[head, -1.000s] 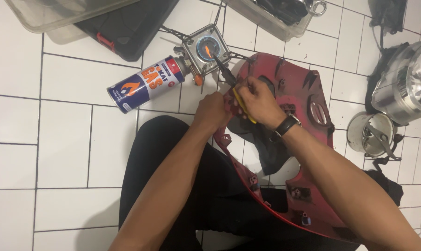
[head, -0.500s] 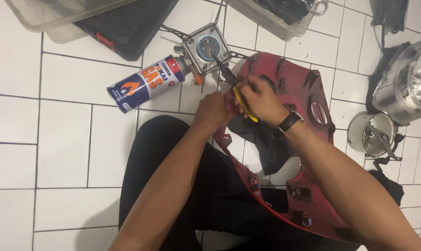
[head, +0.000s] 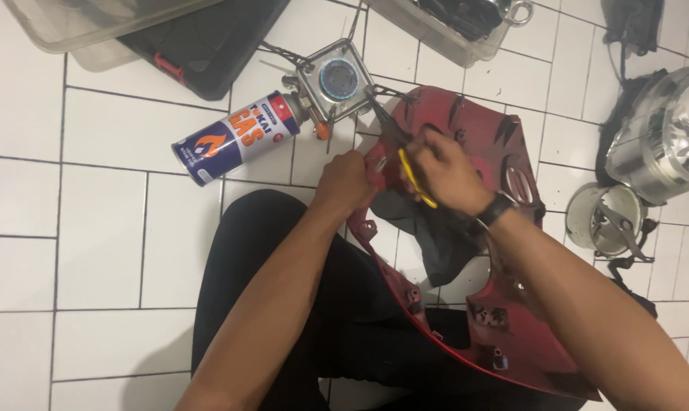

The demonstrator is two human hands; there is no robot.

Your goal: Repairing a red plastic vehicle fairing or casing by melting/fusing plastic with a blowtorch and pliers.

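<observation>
Two hands (head: 344, 179) (head: 439, 171) grip a curved red panel (head: 481, 320) — glossy, scuffed.

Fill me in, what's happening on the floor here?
A person sits on a white tiled floor with a red plastic fairing panel across their lap. The left hand grips the panel's upper edge. The right hand holds yellow-handled pliers, whose tips reach toward a small camping burner fed by a gas canister lying on its side. A headlight unit sits off to the right.
</observation>
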